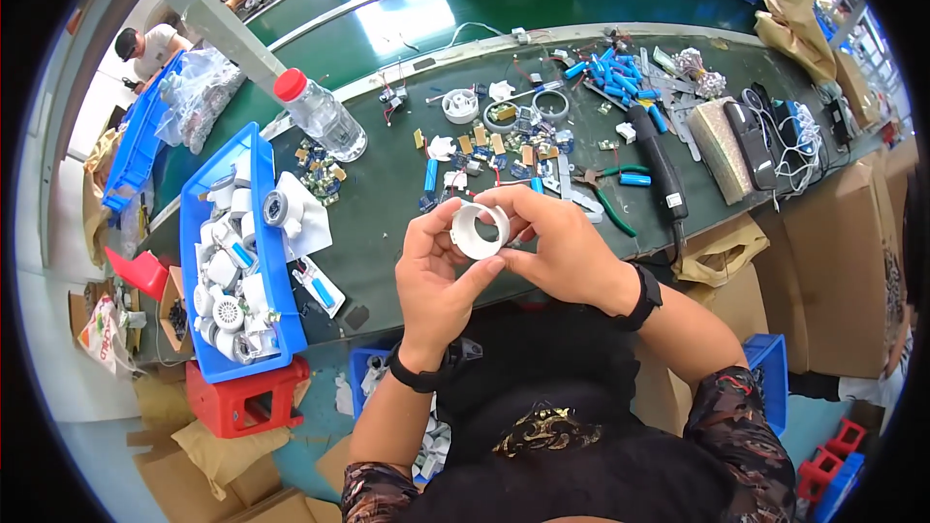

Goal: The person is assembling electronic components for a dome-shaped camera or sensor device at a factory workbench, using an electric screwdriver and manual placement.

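A white plastic ring-shaped housing [475,236] is held between both hands over the near edge of the green table. My left hand [433,266] grips its left side, thumb along the lower rim. On the right side, the fingers of my right hand [552,242] close round it. Just beyond the hands lie small circuit boards [504,143], blue cylindrical batteries [431,174] and white plastic parts. Green-handled pliers [612,196] rest to the right of my right hand, beside a black electric screwdriver-like tool [659,169].
A blue tray [281,300] of white parts stands at the left on a red stool [247,397]. A clear jar with a red lid [325,116] is behind it. Batteries pile up [620,77] at the back. Cables and a black device [751,145] occupy the right. Co-workers sit far left.
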The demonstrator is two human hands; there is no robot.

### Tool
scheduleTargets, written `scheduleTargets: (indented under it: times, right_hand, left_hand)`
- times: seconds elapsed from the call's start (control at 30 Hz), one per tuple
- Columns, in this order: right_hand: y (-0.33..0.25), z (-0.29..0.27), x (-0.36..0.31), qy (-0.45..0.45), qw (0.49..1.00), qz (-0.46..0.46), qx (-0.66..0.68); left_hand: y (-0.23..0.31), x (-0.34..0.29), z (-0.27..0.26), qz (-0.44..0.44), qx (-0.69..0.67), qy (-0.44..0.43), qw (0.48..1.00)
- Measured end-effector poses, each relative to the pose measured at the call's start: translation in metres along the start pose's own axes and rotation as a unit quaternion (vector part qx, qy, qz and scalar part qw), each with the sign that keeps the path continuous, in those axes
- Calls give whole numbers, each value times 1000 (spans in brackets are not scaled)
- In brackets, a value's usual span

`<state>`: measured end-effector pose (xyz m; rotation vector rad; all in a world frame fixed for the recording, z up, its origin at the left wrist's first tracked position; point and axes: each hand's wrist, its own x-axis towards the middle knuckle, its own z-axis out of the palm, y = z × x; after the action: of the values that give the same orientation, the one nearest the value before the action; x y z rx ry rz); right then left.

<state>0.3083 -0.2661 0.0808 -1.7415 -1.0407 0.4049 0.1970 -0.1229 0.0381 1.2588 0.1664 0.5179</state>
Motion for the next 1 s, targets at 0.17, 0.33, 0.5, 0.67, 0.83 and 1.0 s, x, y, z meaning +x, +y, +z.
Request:
scheduleTargets:
  times: [0.17, 0.33, 0.5, 0.67, 0.83, 1.0]
  right_hand:
    - [5, -13, 11, -22, 998, -34, -58]
    - [-37, -82, 78, -41, 991, 16, 124]
    - [-38, -144, 122, 53, 987, 72, 131]
    - [-18, -149, 141, 43, 981, 78, 175]
    - [-15, -145, 154, 36, 980, 75, 183]
    - [-7, -150, 168, 50, 981, 69, 174]
  left_hand:
    - [-8, 4, 2, 32, 51, -13, 998]
    - [-19, -18, -43, 1, 120, 76, 990]
    - [-26, -24, -55, 1, 165, 101, 981]
    - [-23, -21, -53, 30, 206, 92, 974]
    - [-21, -19, -56, 36, 232, 51, 971]
    - [-19, -19, -56, 31, 228, 42, 972]
